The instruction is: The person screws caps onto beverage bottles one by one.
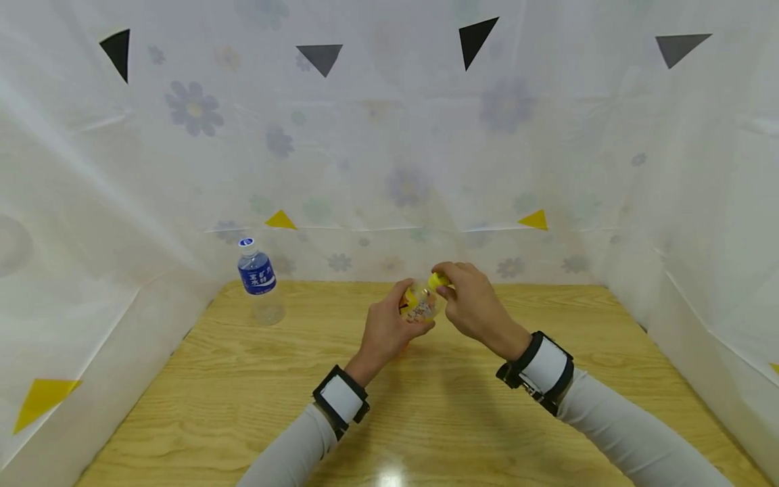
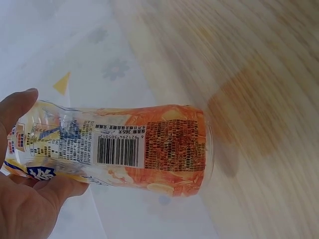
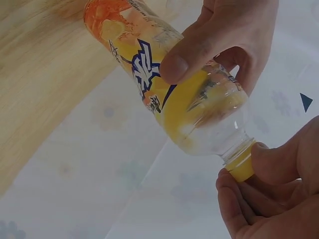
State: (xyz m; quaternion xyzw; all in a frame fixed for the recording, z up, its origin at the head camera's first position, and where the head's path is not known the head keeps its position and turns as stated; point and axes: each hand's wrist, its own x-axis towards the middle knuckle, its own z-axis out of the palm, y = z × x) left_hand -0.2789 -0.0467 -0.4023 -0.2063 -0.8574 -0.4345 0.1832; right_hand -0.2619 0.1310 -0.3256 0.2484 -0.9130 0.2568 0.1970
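Observation:
A clear plastic drink bottle (image 3: 144, 69) with an orange and yellow label is held tilted over the table by my left hand (image 1: 389, 318), whose fingers and thumb wrap its upper body. In the left wrist view the bottle (image 2: 144, 149) shows a barcode, and its base sits close to the wood. My right hand (image 1: 477, 304) pinches the yellow cap (image 3: 241, 162) between thumb and fingers at the bottle's neck. The cap sits on the neck; whether it is loose or tight I cannot tell.
A second clear bottle (image 1: 268, 306) with a blue label and a white-and-blue cap stands upright at the table's back left. The wooden table (image 1: 231, 406) is enclosed by white flowered sheeting (image 1: 365, 155) at the back and sides, with black, grey and yellow triangles on it.

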